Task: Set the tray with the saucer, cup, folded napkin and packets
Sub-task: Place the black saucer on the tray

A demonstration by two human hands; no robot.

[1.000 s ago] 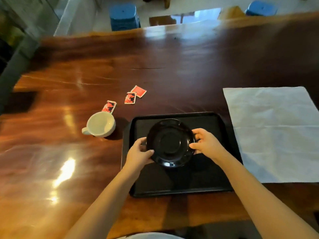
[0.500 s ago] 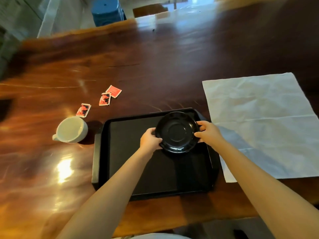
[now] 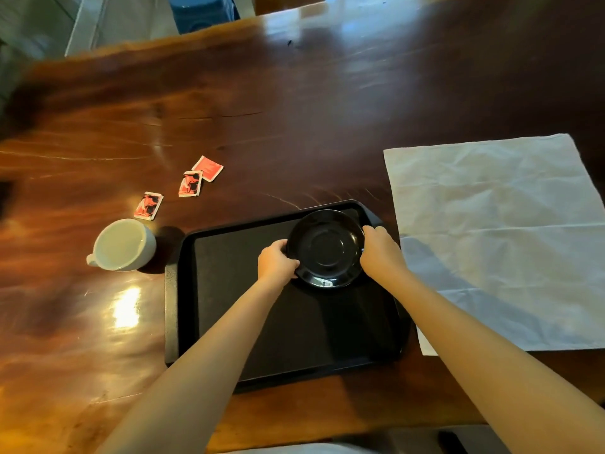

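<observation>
A black saucer (image 3: 325, 248) lies in the far right corner of the black tray (image 3: 229, 290). My left hand (image 3: 276, 263) grips its left rim and my right hand (image 3: 379, 252) grips its right rim. A white cup (image 3: 123, 244) stands on the table left of the tray, handle to the left. Three red packets (image 3: 149, 205) (image 3: 190, 184) (image 3: 207, 168) lie beyond the cup. A white napkin (image 3: 497, 237) is spread flat and unfolded right of the tray, its near left corner tucked under the tray's edge.
Everything rests on a glossy dark wooden table (image 3: 294, 109) with bright glare spots at the left. A blue stool (image 3: 203, 11) stands past the far edge. The near table edge runs just under my forearms.
The saucer, held in both hands, has gone from the tray's middle to its far right corner. My head has turned, shifting the whole scene in view.
</observation>
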